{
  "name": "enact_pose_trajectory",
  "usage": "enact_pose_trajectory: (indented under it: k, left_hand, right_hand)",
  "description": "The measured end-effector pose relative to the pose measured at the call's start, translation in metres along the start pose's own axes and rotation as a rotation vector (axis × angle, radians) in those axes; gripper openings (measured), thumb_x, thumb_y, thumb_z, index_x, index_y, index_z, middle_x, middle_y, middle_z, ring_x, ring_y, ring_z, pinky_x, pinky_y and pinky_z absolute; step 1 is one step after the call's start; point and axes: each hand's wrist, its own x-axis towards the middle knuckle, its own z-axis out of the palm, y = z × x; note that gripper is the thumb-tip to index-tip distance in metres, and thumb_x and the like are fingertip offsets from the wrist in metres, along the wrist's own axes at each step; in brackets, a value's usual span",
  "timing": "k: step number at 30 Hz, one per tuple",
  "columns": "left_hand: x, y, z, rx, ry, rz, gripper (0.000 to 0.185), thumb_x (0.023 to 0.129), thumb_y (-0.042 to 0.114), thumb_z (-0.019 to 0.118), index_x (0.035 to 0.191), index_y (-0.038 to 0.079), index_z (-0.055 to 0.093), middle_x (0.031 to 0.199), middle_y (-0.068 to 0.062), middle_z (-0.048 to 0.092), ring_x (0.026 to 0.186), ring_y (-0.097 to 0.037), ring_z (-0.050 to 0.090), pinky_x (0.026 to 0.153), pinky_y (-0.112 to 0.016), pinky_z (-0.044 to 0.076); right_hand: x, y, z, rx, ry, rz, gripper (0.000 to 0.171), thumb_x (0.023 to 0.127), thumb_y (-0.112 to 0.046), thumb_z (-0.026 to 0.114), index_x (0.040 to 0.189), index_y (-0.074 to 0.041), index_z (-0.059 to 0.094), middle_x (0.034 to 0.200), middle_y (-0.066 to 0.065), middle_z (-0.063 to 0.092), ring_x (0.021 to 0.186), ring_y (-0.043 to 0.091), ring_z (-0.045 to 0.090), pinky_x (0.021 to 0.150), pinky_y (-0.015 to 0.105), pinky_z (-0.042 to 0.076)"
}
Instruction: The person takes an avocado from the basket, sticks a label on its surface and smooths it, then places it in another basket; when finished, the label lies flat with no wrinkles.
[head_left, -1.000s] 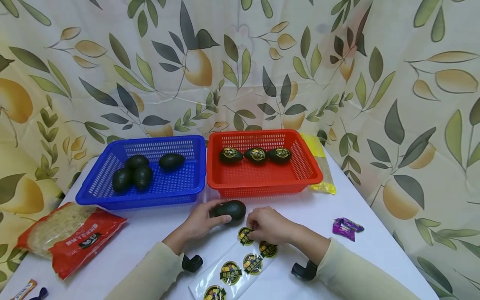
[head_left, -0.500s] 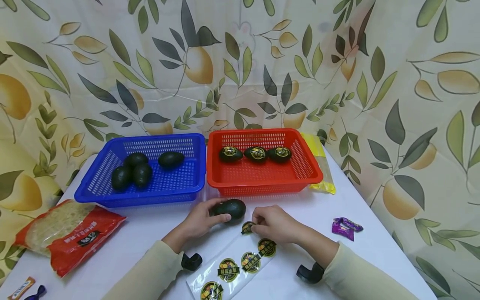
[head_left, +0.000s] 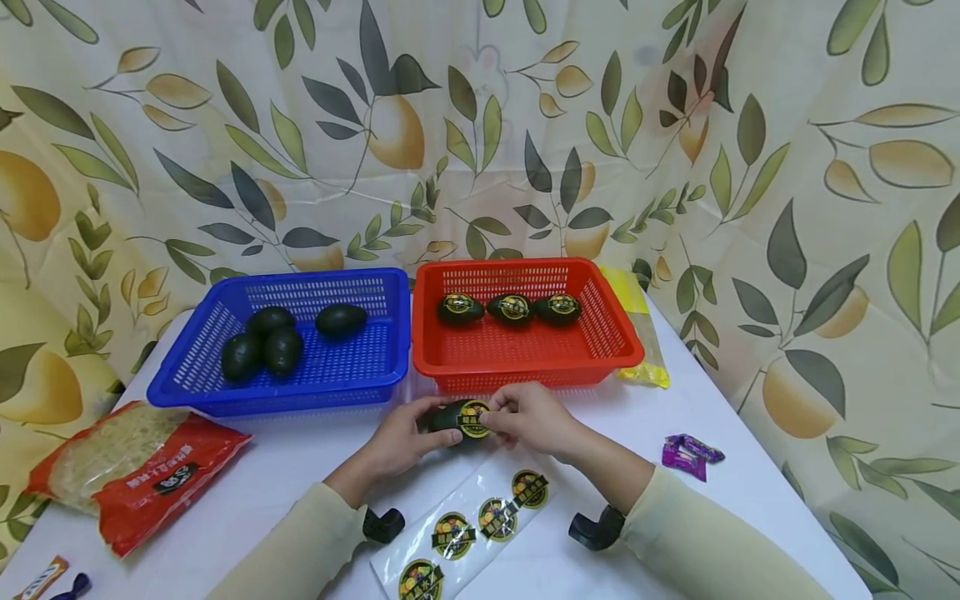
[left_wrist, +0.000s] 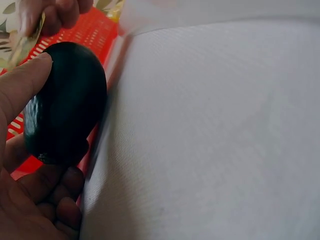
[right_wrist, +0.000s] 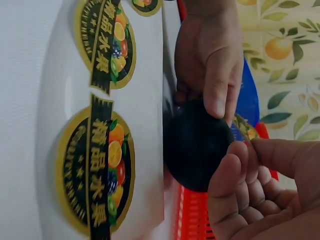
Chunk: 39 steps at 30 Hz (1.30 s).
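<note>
Avocado (head_left: pixel 452 415) sits on the white tablecloth (head_left: pixel 750 508) before the red basket (head_left: pixel 525 362), left hand (head_left: pixel 401 437) curled round it, right hand (head_left: pixel 528 417) pinching a round sticker (head_left: pixel 474 418) against it. Leaf-and-lemon fabric (head_left: pixel 480 125) drapes behind.

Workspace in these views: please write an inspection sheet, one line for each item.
Surface: white table.
Job's things: dark avocado in front of red basket; round sticker on it; sticker sheet with four stickers; four plain avocados in blue basket, three stickered in red.
Clutter: red noodle bag, purple wrapper, yellow packet.
Grips: left hand holds the avocado; right hand pinches the sticker.
Cables: nothing seen.
Surroundings: leaf-and-lemon curtain.
</note>
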Motion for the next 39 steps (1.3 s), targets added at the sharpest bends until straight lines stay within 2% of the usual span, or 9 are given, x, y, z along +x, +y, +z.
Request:
enact_pose_trajectory:
  k: [5, 12, 15, 20, 24, 28, 32, 34, 39]
  left_hand:
    - [0.001, -0.002, -0.001, -0.008, -0.015, 0.009, 0.061, 0.088, 0.037, 0.084, 0.140, 0.015, 0.063, 0.135, -0.008, 0.067, 0.118, -0.024, 0.062, 0.109, -0.051, 0.048]
    - [0.000, -0.001, -0.002, -0.012, -0.021, 0.066, 0.057, 0.089, 0.033, 0.083, 0.139, 0.013, 0.064, 0.133, -0.008, 0.068, 0.118, -0.024, 0.062, 0.107, -0.050, 0.048]
    - [0.000, -0.001, -0.003, -0.019, -0.026, 0.053, 0.058, 0.088, 0.032, 0.084, 0.140, 0.015, 0.063, 0.136, -0.008, 0.067, 0.121, -0.025, 0.061, 0.109, -0.051, 0.047]
    - [-0.004, 0.002, -0.003, -0.045, 0.020, 0.070, 0.056, 0.086, 0.031, 0.087, 0.137, 0.018, 0.066, 0.133, -0.005, 0.068, 0.116, -0.024, 0.063, 0.104, -0.047, 0.052]
    - [-0.007, 0.006, 0.000, -0.056, 0.106, 0.129, 0.044, 0.086, 0.030, 0.087, 0.127, 0.023, 0.071, 0.123, -0.001, 0.071, 0.104, -0.020, 0.064, 0.093, -0.040, 0.056]
    - [-0.008, 0.011, 0.003, -0.012, 0.161, 0.227, 0.033, 0.088, 0.024, 0.085, 0.119, 0.022, 0.076, 0.122, -0.001, 0.071, 0.111, -0.020, 0.065, 0.099, -0.043, 0.057]
    - [-0.008, 0.014, 0.004, 0.076, 0.176, 0.307, 0.025, 0.089, 0.018, 0.084, 0.113, 0.018, 0.080, 0.126, -0.002, 0.072, 0.119, -0.023, 0.066, 0.103, -0.047, 0.055]
    - [-0.008, 0.015, 0.004, 0.117, 0.182, 0.314, 0.022, 0.089, 0.018, 0.083, 0.111, 0.019, 0.081, 0.127, -0.001, 0.072, 0.120, -0.023, 0.066, 0.102, -0.047, 0.055]
    - [-0.009, 0.015, 0.005, 0.123, 0.185, 0.249, 0.020, 0.091, 0.016, 0.081, 0.111, 0.020, 0.081, 0.127, 0.000, 0.072, 0.121, -0.022, 0.065, 0.101, -0.044, 0.056]
  right_hand:
    - [0.009, 0.000, 0.007, 0.019, 0.002, 0.015, 0.017, 0.094, -0.017, 0.075, 0.090, -0.003, 0.066, 0.071, 0.009, 0.069, 0.065, 0.015, 0.064, 0.062, 0.034, 0.060]
    - [0.013, 0.000, 0.011, 0.000, 0.046, 0.007, 0.016, 0.093, -0.013, 0.076, 0.089, -0.002, 0.066, 0.067, 0.009, 0.068, 0.060, 0.014, 0.065, 0.059, 0.032, 0.058]
    - [0.013, -0.001, 0.013, -0.020, 0.065, 0.007, 0.015, 0.093, -0.013, 0.076, 0.088, -0.004, 0.066, 0.066, 0.008, 0.067, 0.059, 0.015, 0.064, 0.058, 0.032, 0.058]
    - [0.013, -0.002, 0.016, -0.047, 0.071, 0.013, 0.014, 0.094, -0.015, 0.076, 0.088, -0.006, 0.067, 0.066, 0.006, 0.067, 0.059, 0.016, 0.065, 0.056, 0.029, 0.056]
    - [0.013, -0.002, 0.017, -0.055, 0.071, 0.017, 0.015, 0.094, -0.016, 0.076, 0.088, -0.006, 0.067, 0.066, 0.006, 0.068, 0.059, 0.017, 0.066, 0.056, 0.028, 0.056]
    - [0.013, -0.002, 0.016, -0.062, 0.072, 0.015, 0.015, 0.094, -0.016, 0.076, 0.088, -0.006, 0.067, 0.066, 0.006, 0.068, 0.060, 0.018, 0.066, 0.057, 0.029, 0.056]
    - [0.014, -0.002, 0.016, -0.071, 0.071, 0.010, 0.015, 0.094, -0.016, 0.076, 0.088, -0.006, 0.067, 0.067, 0.007, 0.069, 0.060, 0.019, 0.067, 0.056, 0.029, 0.056]
    - [0.014, -0.002, 0.017, -0.072, 0.071, 0.008, 0.015, 0.095, -0.017, 0.076, 0.088, -0.007, 0.066, 0.067, 0.008, 0.069, 0.060, 0.019, 0.067, 0.056, 0.029, 0.055]
    - [0.013, -0.002, 0.017, -0.073, 0.083, 0.000, 0.014, 0.094, -0.016, 0.076, 0.092, -0.006, 0.066, 0.068, 0.009, 0.069, 0.059, 0.020, 0.066, 0.055, 0.028, 0.054]
